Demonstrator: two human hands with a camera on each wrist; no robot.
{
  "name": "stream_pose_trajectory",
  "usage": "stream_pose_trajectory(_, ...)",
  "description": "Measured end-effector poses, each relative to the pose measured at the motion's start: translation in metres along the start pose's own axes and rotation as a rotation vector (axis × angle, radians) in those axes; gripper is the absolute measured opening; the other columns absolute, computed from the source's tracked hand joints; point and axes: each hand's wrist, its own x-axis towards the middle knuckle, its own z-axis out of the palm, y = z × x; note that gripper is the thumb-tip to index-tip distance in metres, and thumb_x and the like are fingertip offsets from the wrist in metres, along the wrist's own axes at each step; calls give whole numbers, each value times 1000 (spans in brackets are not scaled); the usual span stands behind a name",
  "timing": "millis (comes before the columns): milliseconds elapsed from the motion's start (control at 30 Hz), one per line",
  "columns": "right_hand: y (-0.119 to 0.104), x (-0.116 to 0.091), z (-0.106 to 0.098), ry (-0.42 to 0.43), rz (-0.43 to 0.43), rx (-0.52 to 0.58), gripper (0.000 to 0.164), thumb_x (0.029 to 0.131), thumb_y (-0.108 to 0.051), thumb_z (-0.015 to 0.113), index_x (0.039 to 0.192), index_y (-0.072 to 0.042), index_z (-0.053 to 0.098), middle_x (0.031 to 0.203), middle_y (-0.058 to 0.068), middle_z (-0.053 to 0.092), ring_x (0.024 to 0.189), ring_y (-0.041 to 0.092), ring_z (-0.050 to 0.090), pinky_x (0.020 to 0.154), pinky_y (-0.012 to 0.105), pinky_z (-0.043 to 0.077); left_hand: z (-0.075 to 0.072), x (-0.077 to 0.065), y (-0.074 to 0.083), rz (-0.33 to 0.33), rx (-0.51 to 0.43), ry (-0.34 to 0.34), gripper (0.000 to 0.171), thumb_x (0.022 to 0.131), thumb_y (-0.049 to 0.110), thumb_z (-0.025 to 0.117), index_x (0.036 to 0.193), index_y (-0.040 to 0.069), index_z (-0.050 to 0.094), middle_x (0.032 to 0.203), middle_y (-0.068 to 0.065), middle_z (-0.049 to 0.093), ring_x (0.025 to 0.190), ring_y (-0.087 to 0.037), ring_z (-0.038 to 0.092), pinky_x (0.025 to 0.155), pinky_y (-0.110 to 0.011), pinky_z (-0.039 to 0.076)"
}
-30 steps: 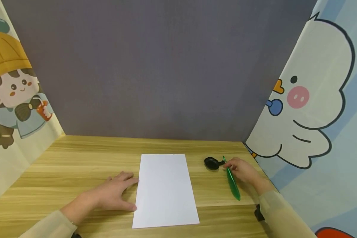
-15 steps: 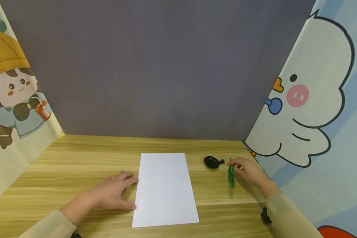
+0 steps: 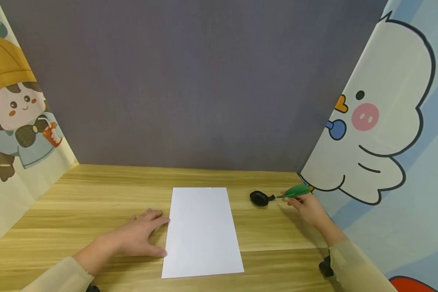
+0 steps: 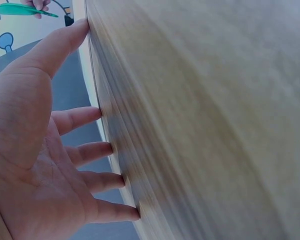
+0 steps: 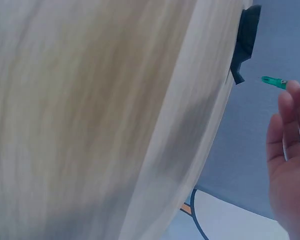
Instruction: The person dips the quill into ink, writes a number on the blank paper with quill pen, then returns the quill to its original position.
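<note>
Green and leaf-shaped, a pen (image 3: 295,191) is pinched in the right hand (image 3: 307,207), raised above the table, well right of the white sheet (image 3: 203,233). Its narrow tip stands near, yet apart from, the neck of a rounded black object (image 3: 260,198) lying between sheet and pen. The pen's broad end hides some fingers; the right wrist view cuts it off. Left of the sheet, the left hand (image 3: 140,237) spreads wide, thumb and forefinger at its edge. Streaked wood-grain table (image 3: 124,186) runs beyond the sheet to a grey panel (image 3: 190,81).
</note>
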Motion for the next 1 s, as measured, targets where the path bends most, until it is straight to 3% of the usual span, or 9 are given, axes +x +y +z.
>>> stream_pose_trajectory(267,-4,1,-1,53,54,61,28,115,-24,61,123,-7,81,136,16,77,96,6,72,80,31,64,-2,0,0,5,-6,-8,100,83,62,88,161,10,54,170,-30,40,158,-65,28,114,-94,21)
stream_pose_trajectory(467,-7,3,-1,46,62,111,31,116,-22,58,130,-2,77,117,15,80,95,3,73,86,40,67,-3,0,1,9,-8,-11,100,84,63,88,161,10,53,171,-30,39,158,-65,28,114,-94,21)
stream_pose_trajectory(700,-13,7,4,17,36,216,34,118,-14,50,135,10,68,115,22,77,96,5,75,85,27,67,-3,-1,1,7,-10,-17,100,84,62,88,161,10,53,171,-30,38,158,-66,27,115,-94,20)
stream_pose_trajectory(1000,-20,10,12,-18,176,407,39,117,-12,51,140,19,59,122,33,74,97,3,75,90,29,67,-2,-1,0,9,0,-10,99,83,62,88,161,10,54,170,-31,39,158,-66,28,115,-94,19)
